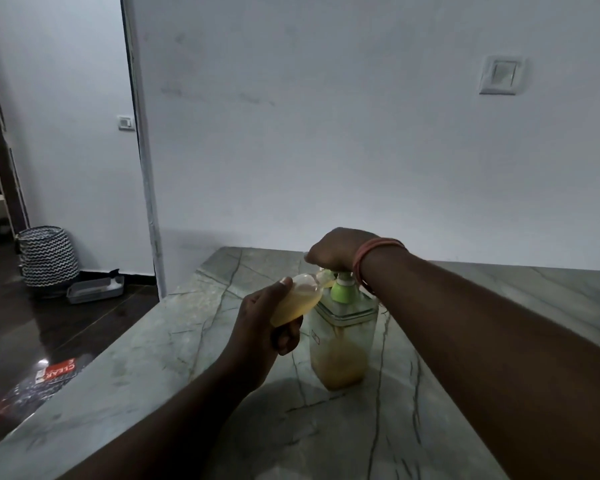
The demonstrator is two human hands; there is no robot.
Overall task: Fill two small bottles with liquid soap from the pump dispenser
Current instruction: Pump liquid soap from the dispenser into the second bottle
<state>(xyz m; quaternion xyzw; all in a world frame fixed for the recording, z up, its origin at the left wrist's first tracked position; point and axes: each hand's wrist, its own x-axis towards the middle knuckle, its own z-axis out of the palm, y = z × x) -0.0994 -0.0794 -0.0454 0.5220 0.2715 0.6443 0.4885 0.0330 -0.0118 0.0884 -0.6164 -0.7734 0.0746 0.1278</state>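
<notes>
The left hand [267, 323] curls around a small clear plastic bottle [297, 299], tilted, part-full of amber soap, its mouth at the spout. At its 2 o'clock the right hand [336, 252] wraps the pump head of the square, clear pump dispenser [342, 337] with its green collar. Both are above the veined grey-green marble counter [153, 375].

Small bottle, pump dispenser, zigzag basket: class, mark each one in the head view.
small bottle [293, 302]: head view, on its soap-filled side, held tilted by the left hand.
pump dispenser [340, 344]: head view, on its clear body above the soap.
zigzag basket [47, 256]: head view, on its patterned side.
</notes>
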